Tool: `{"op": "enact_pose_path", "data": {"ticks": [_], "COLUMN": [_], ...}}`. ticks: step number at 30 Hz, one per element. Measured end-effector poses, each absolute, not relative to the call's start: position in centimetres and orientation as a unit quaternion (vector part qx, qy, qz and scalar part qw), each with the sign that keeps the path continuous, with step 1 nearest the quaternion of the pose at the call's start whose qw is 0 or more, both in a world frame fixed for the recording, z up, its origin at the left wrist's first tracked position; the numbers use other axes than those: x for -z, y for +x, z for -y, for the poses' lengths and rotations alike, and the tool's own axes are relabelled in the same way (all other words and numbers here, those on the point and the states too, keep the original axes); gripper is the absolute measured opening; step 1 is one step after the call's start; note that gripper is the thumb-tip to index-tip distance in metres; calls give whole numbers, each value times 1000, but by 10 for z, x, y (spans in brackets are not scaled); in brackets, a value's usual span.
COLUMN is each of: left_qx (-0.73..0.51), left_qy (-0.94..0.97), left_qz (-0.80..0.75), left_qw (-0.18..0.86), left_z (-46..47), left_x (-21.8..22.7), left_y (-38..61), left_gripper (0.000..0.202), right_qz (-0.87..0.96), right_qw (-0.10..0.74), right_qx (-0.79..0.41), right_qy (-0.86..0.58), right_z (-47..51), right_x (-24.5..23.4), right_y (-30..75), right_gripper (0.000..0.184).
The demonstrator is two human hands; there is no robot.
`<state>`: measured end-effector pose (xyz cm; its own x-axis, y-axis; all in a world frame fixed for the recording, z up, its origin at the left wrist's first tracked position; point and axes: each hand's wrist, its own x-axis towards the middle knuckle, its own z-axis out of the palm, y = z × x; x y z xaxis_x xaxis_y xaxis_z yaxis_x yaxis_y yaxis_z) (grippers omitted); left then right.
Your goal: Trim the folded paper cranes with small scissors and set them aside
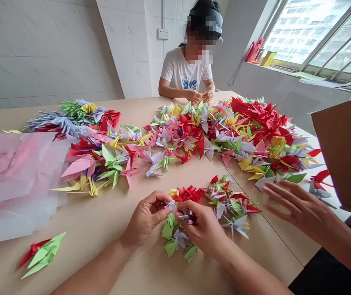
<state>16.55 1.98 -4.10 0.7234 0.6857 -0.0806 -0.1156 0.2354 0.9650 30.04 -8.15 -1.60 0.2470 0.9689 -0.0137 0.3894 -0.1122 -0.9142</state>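
My left hand (146, 219) pinches a pale lavender folded paper crane (172, 206) between thumb and fingertips. Close beside it, my right hand (204, 225) is closed around a small dark tool (190, 217) with a metal part; its exact kind is partly hidden by the fingers. The fingertips of both hands nearly meet at the crane. Under and just beyond my hands lies a small cluster of red paper cranes (190, 194), mixed with green, lavender and yellow ones. Several green cranes (171, 247) lie directly below my fingers.
A large heap of coloured paper cranes (200, 131) stretches across the table. Translucent plastic bags (15, 196) lie at left, with a red-and-green crane pair (44, 252) nearer. A co-worker's hand (298, 205) reaches in from the right, below a cardboard box (344, 151). Another person (188, 69) sits opposite.
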Motion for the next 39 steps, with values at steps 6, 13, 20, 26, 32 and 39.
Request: {"op": "enact_pose_path", "data": {"ticks": [6, 13, 20, 26, 32, 39], "left_qx": [-285, -294, -286, -266, -252, -237], "left_qy": [559, 545, 541, 541, 549, 562], "left_qz": [-260, -271, -286, -292, -251, -212], "left_qw": [734, 737, 737, 742, 756, 763], "left_z": [-21, -20, -21, -21, -22, -23], "left_x": [43, 48, 47, 46, 45, 46], "left_y": [166, 167, 167, 167, 164, 165], "left_gripper": [14, 18, 18, 16, 7, 4], "right_qz": [493, 492, 499, 502, 517, 576], "right_qw": [445, 445, 448, 453, 456, 435], "right_qx": [-331, -318, -305, -314, -301, -250], "right_qy": [-671, -678, -676, -666, -659, -646], "right_z": [82, 82, 82, 81, 81, 82], "right_x": [14, 16, 15, 19, 18, 21], "right_y": [304, 306, 306, 305, 304, 303], "right_gripper": [8, 8, 9, 13, 21, 31]}}
